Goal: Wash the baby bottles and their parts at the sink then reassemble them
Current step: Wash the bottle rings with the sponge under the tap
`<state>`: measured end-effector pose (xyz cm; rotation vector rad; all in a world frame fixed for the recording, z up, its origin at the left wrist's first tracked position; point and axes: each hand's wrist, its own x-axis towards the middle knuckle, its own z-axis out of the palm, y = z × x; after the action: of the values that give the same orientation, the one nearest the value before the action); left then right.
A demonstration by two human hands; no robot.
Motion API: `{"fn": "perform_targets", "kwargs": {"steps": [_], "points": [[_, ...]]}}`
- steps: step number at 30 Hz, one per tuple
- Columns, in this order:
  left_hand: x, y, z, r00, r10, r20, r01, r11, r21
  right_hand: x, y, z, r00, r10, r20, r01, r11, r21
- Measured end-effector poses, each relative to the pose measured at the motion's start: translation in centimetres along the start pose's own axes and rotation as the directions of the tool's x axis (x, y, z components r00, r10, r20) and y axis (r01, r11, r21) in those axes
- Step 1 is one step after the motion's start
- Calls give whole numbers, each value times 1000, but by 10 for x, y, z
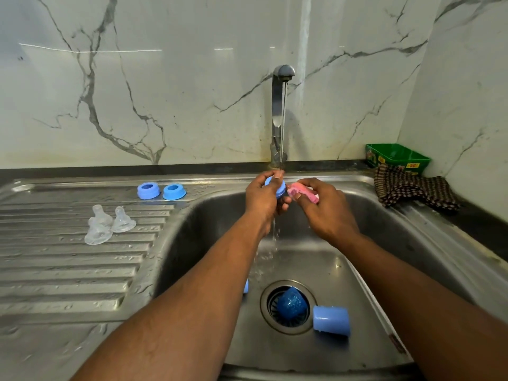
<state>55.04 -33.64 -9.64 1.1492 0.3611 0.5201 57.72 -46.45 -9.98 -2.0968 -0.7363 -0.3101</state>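
Under the running tap (283, 75), my left hand (261, 199) grips a blue bottle ring (280, 188). Right beside it, my right hand (327, 207) holds a pink sponge (298, 191). Two more blue rings (148, 191) (174, 191) stand on the drainboard's far edge. Three clear teats (107, 224) lie on the ribbed drainboard (68, 270). Down in the sink basin (384, 243), one blue cap (291, 303) sits over the drain, another blue cap (331, 320) lies on its side to the right, and a bit of a blue part (246, 285) peeks from behind my left forearm.
A green tub (398, 156) stands in the back right corner, with a dark checked cloth (412, 191) in front of it on the counter. A marble wall backs the sink. Water streams from the tap into the basin.
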Motion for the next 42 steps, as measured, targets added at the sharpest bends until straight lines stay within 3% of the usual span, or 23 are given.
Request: {"fn": "perform_targets", "kwargs": {"steps": [5, 8, 11, 13, 18, 20, 23, 26, 28, 32, 38, 42], "points": [[-7, 6, -2, 991, -33, 130, 29, 999, 33, 0, -4, -7, 1000, 25, 6, -25, 1000, 10], [-3, 24, -3, 978, 45, 204, -54, 998, 36, 0, -2, -10, 999, 33, -21, -32, 999, 28], [-4, 19, -7, 964, 21, 265, -91, 963, 254, -2, 0, -11, 999, 41, -20, -41, 999, 35], [-8, 10, -11, 971, -7, 240, -86, 922, 377, -3, 0, -9, 999, 43, -7, -43, 999, 30], [-13, 25, -31, 988, 149, 45, -150, 844, 515, -4, -12, 0, 999, 26, 42, -29, 998, 59], [-17, 34, -42, 975, 220, 30, -186, 734, 653, -6, -22, 3, 996, -33, 82, 30, 999, 38], [-26, 55, -81, 900, 435, -4, -217, 457, 862, -17, -52, 12, 958, -171, 231, 185, 982, -40], [-31, 68, -120, 838, 545, 2, -91, 136, 987, -29, -73, 23, 868, -294, 400, 339, 939, -47], [-32, 69, -139, 839, 544, -1, -15, 26, 1000, -36, -75, 32, 806, -321, 496, 379, 925, -18], [-27, 67, -165, 855, 515, -61, 128, -96, 987, -37, -65, 35, 783, -317, 536, 390, 921, -24], [-21, 67, -169, 823, 535, -188, 329, -181, 927, -32, -54, 30, 786, -312, 534, 367, 930, 3], [-23, 69, -166, 820, 536, -199, 363, -219, 906, -31, -53, 31, 790, -324, 520, 358, 933, 37]]}}
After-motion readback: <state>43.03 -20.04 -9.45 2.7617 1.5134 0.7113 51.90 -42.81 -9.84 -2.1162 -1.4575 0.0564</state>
